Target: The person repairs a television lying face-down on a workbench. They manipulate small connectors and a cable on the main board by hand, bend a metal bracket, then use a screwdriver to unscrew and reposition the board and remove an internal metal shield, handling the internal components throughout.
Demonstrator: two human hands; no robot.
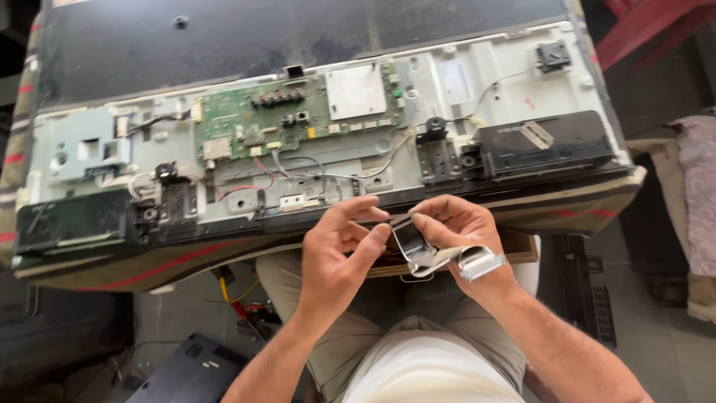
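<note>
Both hands just below opened flat-screen chassis (462,160): right hand (459,227) grip pinched on folded flat ribbon cable (429,250), left hand (339,242) fingertips closed on its upper edge. Judgement: support cable near connector end (481,263), avoid sharp creasing; green circuit board (298,116) stays above

Single view only, head-mounted; nothing shared with second view. Camera aimed steeply downward from above seated person's lap. Both forearms seen entering from bottom edge; left hand (339,250) and right hand (462,235) caught close, just below frame centre. Opened flat-screen chassis (477,104) laid across worktop (149,261), filling upper half, seen near and slightly tilted, far edge toward top. Green circuit board (291,116) placed upper centre. Floor (656,328) glimpsed at lower left and right, farther off. Whole view sharp, daylight-lit.
</note>
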